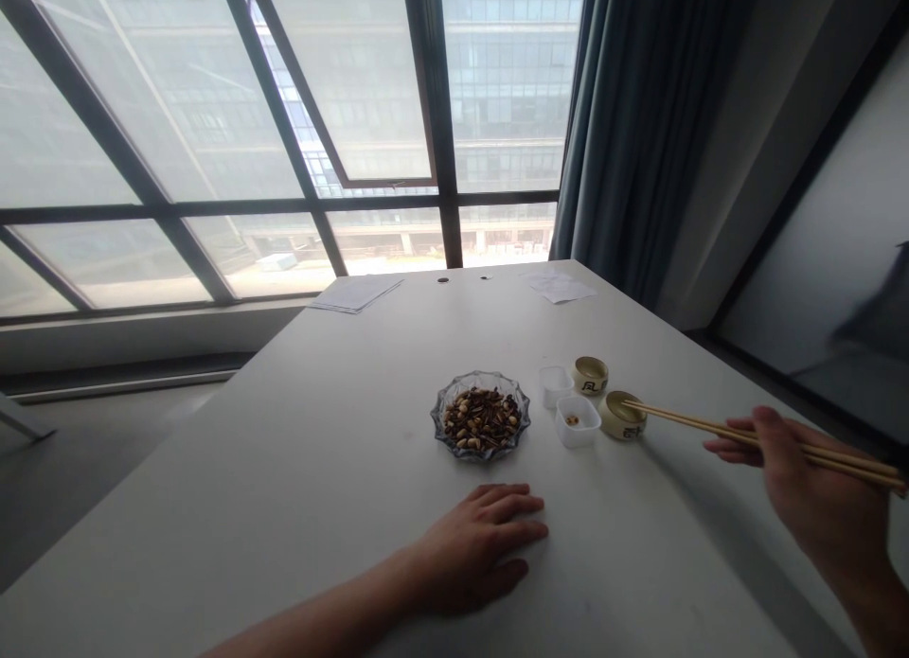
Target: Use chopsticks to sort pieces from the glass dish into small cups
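A right hand at the right edge of the frame holds a pair of wooden chopsticks in a firm, narrow grip, the sticks lying close together with nothing visible between their tips. The tips reach over the nearer of two small round ceramic cups, though whether they touch it cannot be told. The left hand lies open and flat on a white table at lower centre, fingers spread and holding nothing, just below a scalloped glass dish.

The dish is heaped with dark seeds and pale nuts, too many to count, and holds nearly all of the food in view. Just to its right stand two small square white plastic tubs. The nearer tub holds a few pale pieces, while the farther tub shows none from this angle. The second ceramic cup sits beside the farther tub, and neither cup shows any contents. Two sets of loose papers, one and another, lie at the table's far edge, beneath a tall window in the upper part of the frame.
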`<state>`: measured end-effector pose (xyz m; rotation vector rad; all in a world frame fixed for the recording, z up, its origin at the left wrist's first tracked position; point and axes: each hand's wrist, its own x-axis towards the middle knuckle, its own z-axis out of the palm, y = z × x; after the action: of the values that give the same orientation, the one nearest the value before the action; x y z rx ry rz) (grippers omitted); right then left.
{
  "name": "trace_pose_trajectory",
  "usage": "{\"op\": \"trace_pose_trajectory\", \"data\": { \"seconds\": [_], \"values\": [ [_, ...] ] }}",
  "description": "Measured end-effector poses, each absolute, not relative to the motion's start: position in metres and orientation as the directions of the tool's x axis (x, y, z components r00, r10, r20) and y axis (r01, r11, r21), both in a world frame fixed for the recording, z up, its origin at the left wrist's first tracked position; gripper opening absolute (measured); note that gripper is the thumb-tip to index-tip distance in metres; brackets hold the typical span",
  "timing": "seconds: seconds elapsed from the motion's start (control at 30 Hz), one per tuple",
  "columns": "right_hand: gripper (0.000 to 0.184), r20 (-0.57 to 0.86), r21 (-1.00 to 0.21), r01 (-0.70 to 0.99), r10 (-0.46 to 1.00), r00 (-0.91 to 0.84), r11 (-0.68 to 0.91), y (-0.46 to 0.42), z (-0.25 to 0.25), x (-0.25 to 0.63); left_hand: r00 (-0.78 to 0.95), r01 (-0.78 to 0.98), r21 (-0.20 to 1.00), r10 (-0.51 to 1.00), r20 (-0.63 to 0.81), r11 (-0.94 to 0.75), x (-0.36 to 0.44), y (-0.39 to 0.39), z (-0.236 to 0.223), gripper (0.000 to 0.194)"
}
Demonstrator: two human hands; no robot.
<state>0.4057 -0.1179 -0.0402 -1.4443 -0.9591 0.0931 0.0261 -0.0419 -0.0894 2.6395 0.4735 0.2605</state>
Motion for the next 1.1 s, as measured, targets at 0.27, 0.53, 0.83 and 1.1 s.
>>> {"op": "trace_pose_trajectory", "data": {
  "seconds": [0.27,0.53,0.83,1.1],
  "values": [
    [0.041,0.484,-0.857,0.488,0.58,0.655,0.165,-0.109,-0.014,0.378,0.919,0.279,0.468,0.374,0.121,-0.838,0.026,-0.042,-0.089,0.05],
    [0.049,0.458,-0.858,0.391,0.841,0.289,0.333,-0.062,0.031,0.311,0.92,0.271,0.477,0.37,0.128,-0.836,0.026,-0.042,-0.091,0.05],
    [0.063,0.322,-0.726,0.603,0.938,-0.127,0.331,-0.031,0.027,0.296,0.923,0.245,0.459,0.35,0.16,-0.854,0.028,-0.042,-0.097,0.048],
    [0.057,0.288,-0.602,0.697,0.92,-0.267,0.39,-0.023,0.018,0.294,0.922,0.24,0.455,0.347,0.169,-0.857,0.027,-0.041,-0.097,0.051]
  ]
}}
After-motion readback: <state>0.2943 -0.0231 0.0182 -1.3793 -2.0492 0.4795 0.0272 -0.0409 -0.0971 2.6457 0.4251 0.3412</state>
